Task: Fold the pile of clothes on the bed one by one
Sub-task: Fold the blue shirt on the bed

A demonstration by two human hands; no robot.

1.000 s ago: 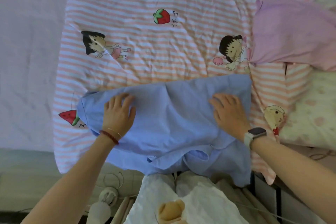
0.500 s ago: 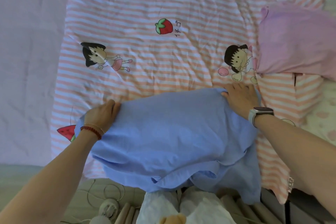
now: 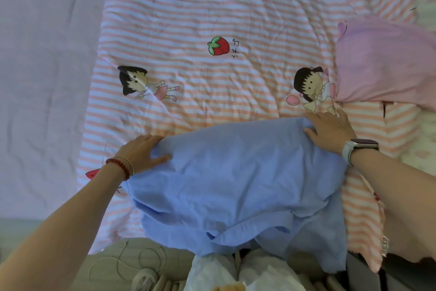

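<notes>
A light blue shirt [image 3: 240, 184] lies crumpled at the near edge of the bed, its lower part hanging over the edge. My left hand [image 3: 141, 151], with a red bead bracelet on the wrist, grips the shirt's far left corner, thumb on top of the cloth. My right hand [image 3: 330, 130], a watch on its wrist, holds the far right corner, thumb on the fabric and fingers over its far edge. The shirt bulges upward between the two hands.
A pink-and-white striped quilt [image 3: 212, 19] with cartoon prints covers the bed. A pink pillow [image 3: 387, 61] lies at the right, close to my right hand. A lilac sheet [image 3: 42, 78] shows at the left. Cables and a small device [image 3: 144, 276] lie on the floor below.
Both hands left the middle of the shirt, where they lay flat, and moved outward and farther away to its corners. The shirt has puffed up between them.
</notes>
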